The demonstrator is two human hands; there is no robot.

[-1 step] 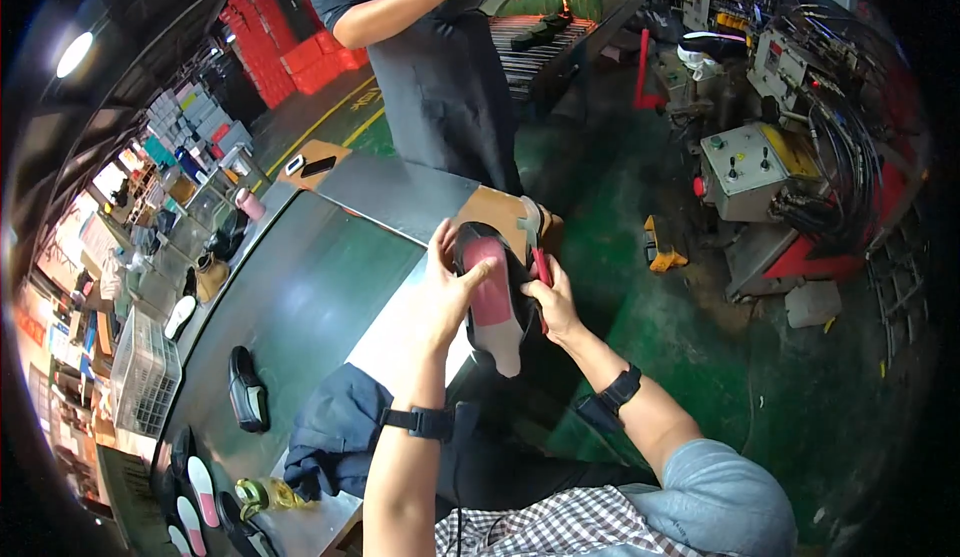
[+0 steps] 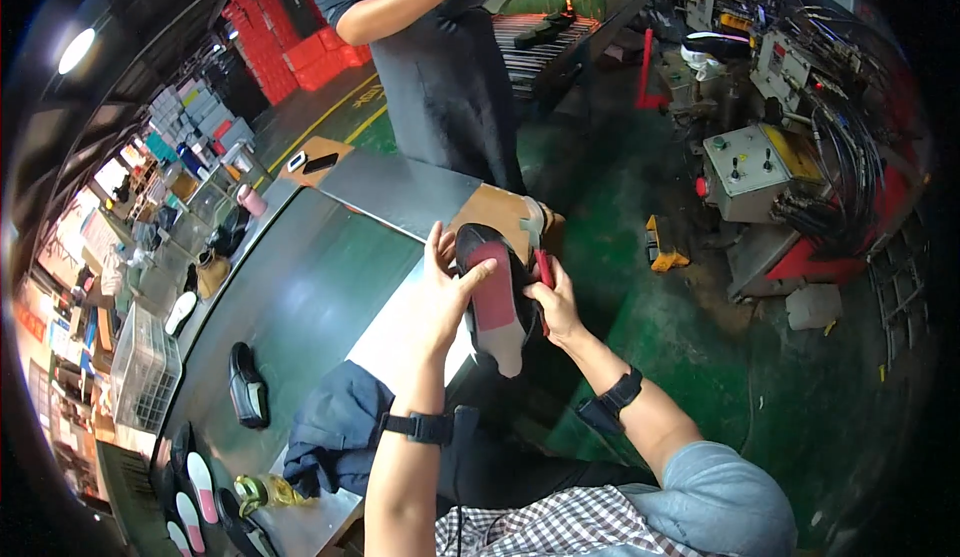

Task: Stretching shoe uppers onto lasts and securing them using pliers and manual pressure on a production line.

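Centrally, the black shoe [image 2: 492, 292] is positioned between the two hands, held up near the right edge of the metal worktable [image 2: 310, 257], with its pink and white sole-shaped surface facing the camera. Left hand [image 2: 443, 292]: partly open, fingers extended upward along the left side of the shoe, thumb laid across its edge onto the pink area. Whether this hand clamps the shoe or only steadies it cannot be told. Right hand [image 2: 556, 302]: closed, fingers wrapped around a red-handled tool [image 2: 544, 269], thumb directed toward the right edge of the shoe. The working end of the tool cannot be made out. Adjacent items: a brown cardboard piece [image 2: 497, 209] beyond the shoe; a dark cloth [image 2: 335, 427] near the left forearm; a second dark shoe [image 2: 247, 385] on the worktable, well apart from both hands.
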